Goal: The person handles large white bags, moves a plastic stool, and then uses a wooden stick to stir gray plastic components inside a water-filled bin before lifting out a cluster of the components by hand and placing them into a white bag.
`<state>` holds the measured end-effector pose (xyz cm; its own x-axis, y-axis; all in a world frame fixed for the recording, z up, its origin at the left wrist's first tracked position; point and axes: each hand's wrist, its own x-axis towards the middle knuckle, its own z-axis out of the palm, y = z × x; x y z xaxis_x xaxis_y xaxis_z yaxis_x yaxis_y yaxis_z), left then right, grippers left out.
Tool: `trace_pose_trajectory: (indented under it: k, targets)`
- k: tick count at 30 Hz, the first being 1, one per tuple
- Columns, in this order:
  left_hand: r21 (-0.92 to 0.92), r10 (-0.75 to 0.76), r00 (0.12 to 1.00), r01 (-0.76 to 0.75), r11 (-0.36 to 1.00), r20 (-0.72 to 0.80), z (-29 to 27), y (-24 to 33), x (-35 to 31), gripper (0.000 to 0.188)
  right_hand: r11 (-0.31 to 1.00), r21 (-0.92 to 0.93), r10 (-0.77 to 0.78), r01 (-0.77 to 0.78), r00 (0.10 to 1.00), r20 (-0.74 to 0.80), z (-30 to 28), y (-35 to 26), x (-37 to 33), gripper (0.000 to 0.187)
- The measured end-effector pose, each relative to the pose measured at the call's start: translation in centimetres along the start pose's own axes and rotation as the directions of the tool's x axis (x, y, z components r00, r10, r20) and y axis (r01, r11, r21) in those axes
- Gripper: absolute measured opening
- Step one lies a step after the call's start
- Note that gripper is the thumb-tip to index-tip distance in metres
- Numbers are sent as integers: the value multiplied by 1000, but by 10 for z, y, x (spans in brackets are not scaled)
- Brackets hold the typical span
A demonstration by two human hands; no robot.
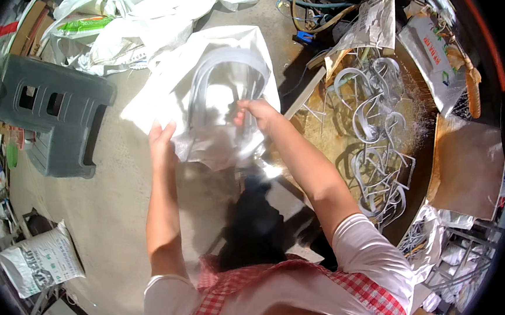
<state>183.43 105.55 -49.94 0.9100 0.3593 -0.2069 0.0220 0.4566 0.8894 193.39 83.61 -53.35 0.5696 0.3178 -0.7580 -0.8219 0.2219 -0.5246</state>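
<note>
A white woven sack (160, 88) gapes open in front of me. Inside its mouth are several grey, translucent U-shaped plastic strips (222, 57), somewhat blurred. At the sack's near left edge, my left hand (162, 145) is closed on the rim, thumb up. My right hand (256, 114) reaches over the right side of the mouth with curled fingers, closed round one leg of the U-shaped strips; the exact grip is partly blurred.
To the right, a wooden-sided bin (347, 168) holds many tangled curved strips (373, 131). A dark grey plastic stool (56, 107) lies at left. Other white sacks (161, 17) are heaped at the back, and a filled printed sack (42, 260) sits lower left.
</note>
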Motion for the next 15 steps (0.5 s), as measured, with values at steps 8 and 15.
trace_pose_trajectory:
  k: [8, 15]
  targets:
    - [-239, -168, 981, 187, 953, 97, -14, -39, -47, 39, 103, -990, -741, 99, 671, -10, -2, 47, 47, 37]
    - [-409, -280, 960, 264, 874, 22, -32, -93, -54, 52, 61, -971, -429, 232, 884, 184, 65, 56, 85, 26]
